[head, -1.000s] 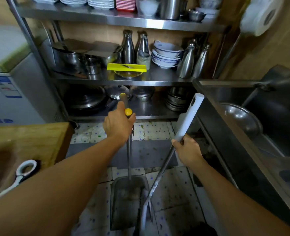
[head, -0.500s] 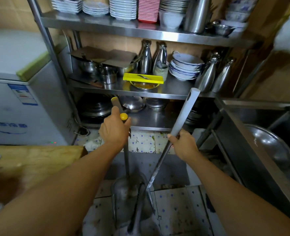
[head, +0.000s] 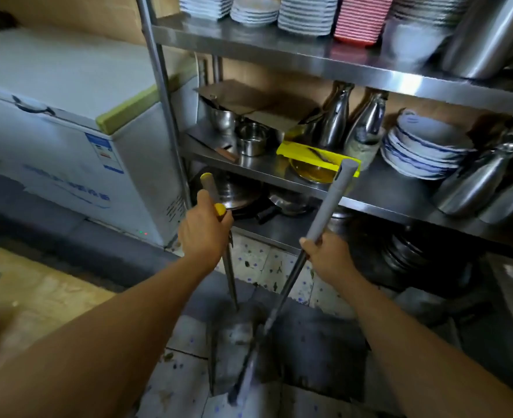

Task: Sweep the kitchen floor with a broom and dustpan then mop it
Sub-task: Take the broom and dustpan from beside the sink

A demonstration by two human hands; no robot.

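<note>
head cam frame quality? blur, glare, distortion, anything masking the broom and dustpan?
Head view: dim, strong wide-angle bending of the shelf post; glare on the steel shelf edge; motion blur smears the dustpan and broom low down; left hand and right hand on their handles read sharp.

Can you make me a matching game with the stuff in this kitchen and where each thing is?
Things:
1. grey-handled broom
2. metal dustpan on a long pole
3. flat yellow plastic tray
4. stack of red-striped plates

Places:
A. top shelf
B. gripped by the left hand
C. gripped by the right hand
D. middle shelf

Pairs: 1-C, 2-B, 3-D, 4-A
</note>
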